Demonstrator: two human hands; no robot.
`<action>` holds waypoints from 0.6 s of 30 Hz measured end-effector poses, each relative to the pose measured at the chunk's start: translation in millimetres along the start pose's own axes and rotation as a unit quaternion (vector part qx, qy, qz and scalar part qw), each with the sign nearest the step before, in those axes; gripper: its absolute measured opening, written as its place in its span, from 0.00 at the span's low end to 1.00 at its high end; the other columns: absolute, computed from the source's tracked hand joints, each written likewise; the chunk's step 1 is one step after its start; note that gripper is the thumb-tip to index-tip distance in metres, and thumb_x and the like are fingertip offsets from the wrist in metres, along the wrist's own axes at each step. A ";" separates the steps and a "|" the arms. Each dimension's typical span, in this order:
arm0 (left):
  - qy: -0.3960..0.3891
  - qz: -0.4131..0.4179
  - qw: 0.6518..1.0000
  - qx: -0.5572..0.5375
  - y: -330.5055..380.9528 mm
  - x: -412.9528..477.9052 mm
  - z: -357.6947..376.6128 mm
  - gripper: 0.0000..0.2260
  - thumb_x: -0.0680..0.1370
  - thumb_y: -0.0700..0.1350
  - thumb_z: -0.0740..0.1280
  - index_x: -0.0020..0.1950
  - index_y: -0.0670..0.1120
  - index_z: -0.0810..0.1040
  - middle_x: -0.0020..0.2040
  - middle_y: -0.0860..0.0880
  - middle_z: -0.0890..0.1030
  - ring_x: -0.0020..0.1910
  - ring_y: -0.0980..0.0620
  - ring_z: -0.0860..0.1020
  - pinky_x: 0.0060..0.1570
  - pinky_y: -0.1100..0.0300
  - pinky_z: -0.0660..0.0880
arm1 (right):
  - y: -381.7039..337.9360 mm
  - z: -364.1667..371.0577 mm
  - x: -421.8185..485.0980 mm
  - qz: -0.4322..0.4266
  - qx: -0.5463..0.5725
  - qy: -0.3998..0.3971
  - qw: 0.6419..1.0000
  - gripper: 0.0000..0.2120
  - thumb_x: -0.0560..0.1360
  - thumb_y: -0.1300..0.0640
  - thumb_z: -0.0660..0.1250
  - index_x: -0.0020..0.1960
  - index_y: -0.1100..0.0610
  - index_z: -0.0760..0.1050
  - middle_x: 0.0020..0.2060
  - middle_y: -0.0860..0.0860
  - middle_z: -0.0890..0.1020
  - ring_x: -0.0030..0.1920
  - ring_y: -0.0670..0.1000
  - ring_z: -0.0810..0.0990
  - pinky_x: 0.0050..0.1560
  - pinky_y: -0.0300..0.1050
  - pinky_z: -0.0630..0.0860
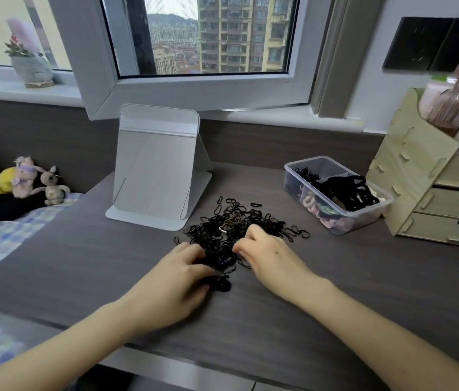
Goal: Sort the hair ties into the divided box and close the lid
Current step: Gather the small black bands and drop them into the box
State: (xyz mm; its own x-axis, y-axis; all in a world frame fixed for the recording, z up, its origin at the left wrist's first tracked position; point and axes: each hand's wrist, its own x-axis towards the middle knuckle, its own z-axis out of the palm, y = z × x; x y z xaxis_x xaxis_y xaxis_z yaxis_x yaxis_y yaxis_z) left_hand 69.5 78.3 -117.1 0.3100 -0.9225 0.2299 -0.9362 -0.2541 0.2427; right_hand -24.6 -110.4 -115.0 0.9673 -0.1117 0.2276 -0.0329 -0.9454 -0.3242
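A loose pile of small black hair ties (239, 224), with a few brown ones mixed in, lies on the dark desk in front of me. My left hand (177, 280) lies on the pile's near left edge, its fingers curled round a bunch of black ties (219, 283). My right hand (267, 252) is on the pile's right side, fingers bent and pinching ties beneath them. The clear divided box (363, 214) stands open to the right, holding black bands, small black ties and pink scrunchies. No lid is in view.
A folding white mirror (157, 170) stands behind the pile. A wooden drawer organiser (434, 193) sits right of the box. Plush toys (25, 182) lie on the checked bedding at the left. An open window frame (200, 91) overhangs the desk's back.
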 end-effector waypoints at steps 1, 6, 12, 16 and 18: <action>0.000 0.006 1.000 0.006 -0.2 -0.2 2.9 0.12 0.72 0.51 0.62 0.51 0.53 0.81 0.46 0.49 0.76 0.45 0.55 0.69 0.47 0.66 0.68 | -1.4 3.1 1.7 0.002 -0.020 -0.027 0.999 0.11 0.79 0.58 0.56 0.57 0.58 0.73 0.51 0.55 0.72 0.47 0.59 0.75 0.41 0.46 0.67; 0.028 0.020 0.999 0.026 -5.0 5.1 9.1 0.12 0.72 0.54 0.61 0.46 0.52 0.82 0.44 0.48 0.76 0.44 0.55 0.66 0.45 0.67 0.66 | -3.7 0.7 9.2 -0.019 -0.084 -0.057 0.995 0.13 0.78 0.55 0.60 0.60 0.55 0.74 0.52 0.54 0.72 0.50 0.57 0.74 0.46 0.50 0.72; 0.054 -0.022 0.996 -0.061 -4.8 12.3 -0.9 0.08 0.73 0.51 0.66 0.45 0.51 0.82 0.44 0.51 0.76 0.42 0.56 0.71 0.43 0.69 0.68 | -6.2 -12.3 10.8 0.011 -0.029 -0.044 0.999 0.08 0.77 0.55 0.61 0.52 0.56 0.76 0.49 0.52 0.74 0.46 0.54 0.74 0.47 0.48 0.72; 0.058 -0.133 0.966 -0.214 -2.4 24.5 -22.3 0.04 0.71 0.45 0.73 0.44 0.52 0.84 0.45 0.57 0.79 0.42 0.55 0.77 0.43 0.65 0.74 | 5.7 -40.2 13.5 0.092 0.086 -0.087 0.988 0.06 0.75 0.56 0.65 0.48 0.55 0.79 0.34 0.43 0.73 0.33 0.41 0.70 0.33 0.29 0.66; 0.050 -0.164 0.945 -0.279 -0.1 35.2 -33.5 0.06 0.71 0.44 0.73 0.40 0.56 0.81 0.39 0.54 0.82 0.37 0.58 0.79 0.43 0.66 0.76 | 14.7 -50.1 16.4 0.182 0.229 -0.133 0.947 0.05 0.75 0.60 0.65 0.46 0.61 0.79 0.32 0.46 0.74 0.29 0.41 0.70 0.27 0.29 0.67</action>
State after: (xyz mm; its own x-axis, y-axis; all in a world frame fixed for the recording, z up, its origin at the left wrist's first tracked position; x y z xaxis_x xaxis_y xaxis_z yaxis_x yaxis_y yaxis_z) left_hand 86.1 55.6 -77.5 0.6091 -0.7811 0.1371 -0.5621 -0.3033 0.7695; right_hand -21.8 -141.5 -70.0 0.9442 -0.2658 -0.1947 -0.3222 -0.6213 -0.7142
